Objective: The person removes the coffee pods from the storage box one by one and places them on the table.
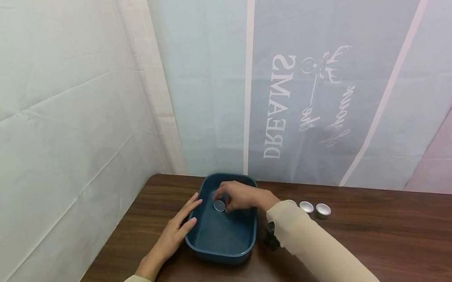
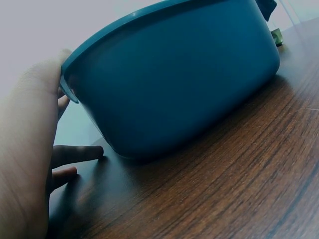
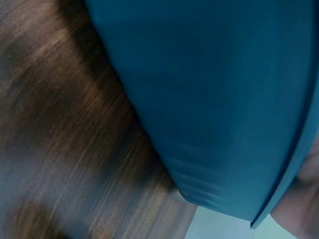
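Observation:
A deep blue plastic tub (image 1: 222, 231) stands on the table. My left hand (image 1: 173, 233) lies along its left side with fingers extended, fingertips at the rim; in the left wrist view the thumb side of that hand (image 2: 30, 149) is against the tub's corner. My right hand (image 1: 235, 196) reaches over the right rim into the tub, its thumb and fingers bent around a small round silver-topped capsule (image 1: 219, 205). From the right wrist, the tub's outer wall (image 3: 209, 99) hides most of that hand.
To the right of the tub, silver-topped capsules stand in a row, including one (image 1: 306, 206) and the outermost (image 1: 323, 210); my right sleeve partly covers another (image 1: 292, 202). The brown wooden table (image 1: 379, 235) meets a printed curtain (image 1: 320, 106) behind and a pale cloth at the left.

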The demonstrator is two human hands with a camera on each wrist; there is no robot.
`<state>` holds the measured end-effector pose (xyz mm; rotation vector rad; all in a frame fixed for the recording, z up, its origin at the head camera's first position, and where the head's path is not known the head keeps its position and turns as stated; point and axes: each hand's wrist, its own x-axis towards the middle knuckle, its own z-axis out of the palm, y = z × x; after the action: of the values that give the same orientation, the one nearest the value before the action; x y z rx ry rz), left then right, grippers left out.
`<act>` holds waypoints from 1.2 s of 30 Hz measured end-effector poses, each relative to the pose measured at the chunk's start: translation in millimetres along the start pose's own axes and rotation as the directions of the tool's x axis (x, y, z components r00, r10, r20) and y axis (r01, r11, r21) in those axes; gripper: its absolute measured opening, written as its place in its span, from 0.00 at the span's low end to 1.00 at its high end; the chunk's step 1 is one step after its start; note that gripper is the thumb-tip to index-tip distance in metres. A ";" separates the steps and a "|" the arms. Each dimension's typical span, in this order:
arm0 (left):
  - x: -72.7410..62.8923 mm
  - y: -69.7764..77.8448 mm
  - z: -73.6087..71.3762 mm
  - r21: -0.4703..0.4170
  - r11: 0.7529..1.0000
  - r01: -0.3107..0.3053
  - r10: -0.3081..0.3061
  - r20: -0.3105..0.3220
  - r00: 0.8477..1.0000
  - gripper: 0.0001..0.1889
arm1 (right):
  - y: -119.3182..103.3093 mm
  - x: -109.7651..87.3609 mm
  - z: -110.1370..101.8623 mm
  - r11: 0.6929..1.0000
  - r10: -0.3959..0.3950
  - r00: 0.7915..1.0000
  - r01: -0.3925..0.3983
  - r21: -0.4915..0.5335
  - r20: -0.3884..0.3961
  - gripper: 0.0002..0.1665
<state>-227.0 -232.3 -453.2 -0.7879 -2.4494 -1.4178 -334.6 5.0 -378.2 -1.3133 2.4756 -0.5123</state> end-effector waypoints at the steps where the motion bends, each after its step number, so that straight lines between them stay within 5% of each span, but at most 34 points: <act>1: 0.0 0.2 0.0 -0.001 1.000 -0.001 0.001 0.000 1.000 0.25 | 0.2 0.4 0.4 1.000 0.002 1.000 -0.002 -0.002 0.000 0.27; 24: -0.6 -1.6 1.0 -0.002 1.000 0.011 -0.011 -0.004 1.000 0.26 | 4.0 4.8 6.6 0.998 -0.037 0.999 0.037 0.041 0.011 0.24; 36: -0.9 -1.4 0.3 -0.004 1.000 0.009 -0.009 -0.004 1.000 0.25 | -0.9 -5.7 -7.2 0.990 -0.105 0.992 0.111 0.089 -0.066 0.24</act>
<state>-227.0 -232.9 -454.8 -0.7746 -2.4506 -1.4267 -333.8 10.5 -370.9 -1.4206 2.4061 -0.6943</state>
